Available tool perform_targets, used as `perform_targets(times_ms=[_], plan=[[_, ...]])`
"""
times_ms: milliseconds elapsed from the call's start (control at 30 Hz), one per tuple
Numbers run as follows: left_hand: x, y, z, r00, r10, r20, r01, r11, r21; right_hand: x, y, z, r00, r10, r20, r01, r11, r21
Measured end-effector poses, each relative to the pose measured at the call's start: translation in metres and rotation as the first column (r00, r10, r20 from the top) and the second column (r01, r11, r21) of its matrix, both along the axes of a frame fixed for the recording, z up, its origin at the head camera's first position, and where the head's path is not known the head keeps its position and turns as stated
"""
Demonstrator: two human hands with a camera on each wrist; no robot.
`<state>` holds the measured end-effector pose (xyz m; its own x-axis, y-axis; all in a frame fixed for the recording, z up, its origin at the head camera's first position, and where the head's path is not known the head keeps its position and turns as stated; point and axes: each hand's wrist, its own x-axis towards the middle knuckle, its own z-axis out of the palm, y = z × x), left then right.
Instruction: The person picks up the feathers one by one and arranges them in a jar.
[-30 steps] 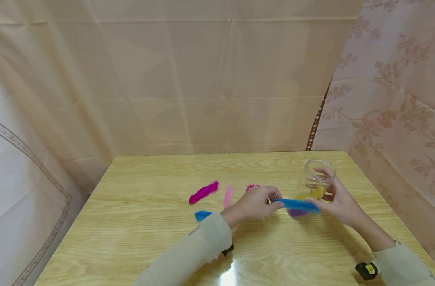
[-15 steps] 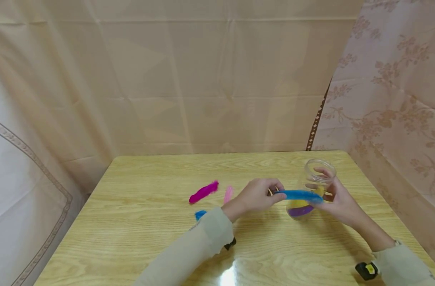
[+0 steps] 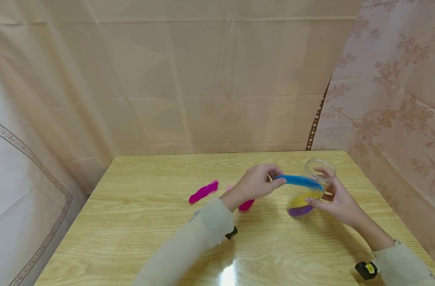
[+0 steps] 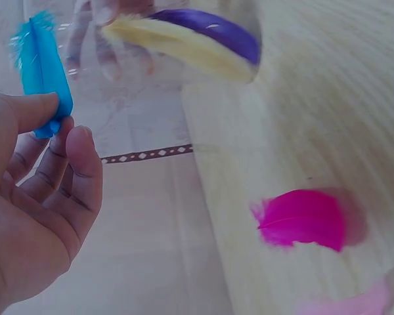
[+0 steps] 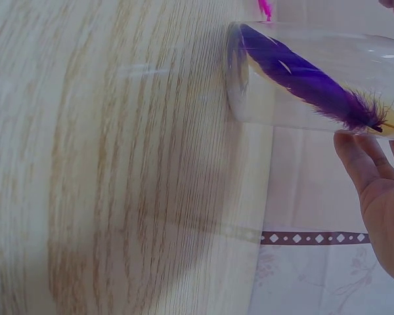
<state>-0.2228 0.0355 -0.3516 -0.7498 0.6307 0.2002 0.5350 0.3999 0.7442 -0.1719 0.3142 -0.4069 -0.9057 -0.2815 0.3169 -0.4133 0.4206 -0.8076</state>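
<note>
My left hand (image 3: 258,182) pinches a blue feather (image 3: 299,181) by one end between thumb and fingers. In the head view the feather's fluffy end crosses in front of a clear jar (image 3: 309,169), below its open rim. The jar stands upright on the table, and my right hand (image 3: 337,200) grips it round its right side. Inside lean a yellow feather (image 3: 303,198) and a purple feather (image 5: 302,79). The left wrist view shows the blue feather (image 4: 44,65) upright between thumb and fingers, beside the jar.
Left of the jar lie a magenta feather (image 3: 203,192) and another magenta feather (image 3: 246,205). A pale pink feather (image 3: 229,188) is mostly behind the left wrist. The left sleeve (image 3: 203,234) nearly hides another blue feather (image 3: 196,213). A curtain (image 3: 210,99) hangs behind the table (image 3: 138,222).
My left hand has raised the blue feather along the jar towards its rim. One magenta feather has come into sight below that hand, while the sleeve now covers more of the other blue feather.
</note>
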Motion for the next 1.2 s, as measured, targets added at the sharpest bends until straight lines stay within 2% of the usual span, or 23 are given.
perform_targets(times_ms=[367,533,833,1200], plan=[[-0.008,0.0,0.027,1.0,-0.001,-0.018,0.003,0.996,0.088,-0.001,0.0,0.0,1.0,0.0,-0.009,0.0,1.0,0.003],[-0.011,0.001,0.035,0.999,-0.01,-0.034,0.014,0.993,0.114,-0.001,0.0,0.0,1.0,-0.022,0.006,0.021,1.0,0.015],[-0.015,0.004,0.047,0.996,0.001,-0.087,0.011,0.99,0.138,-0.002,0.0,0.0,1.0,-0.006,-0.008,0.006,1.0,0.018],[-0.014,0.006,0.06,0.998,0.008,-0.065,0.0,0.993,0.122,0.0,0.001,-0.002,1.0,-0.013,-0.001,0.013,1.0,0.005]])
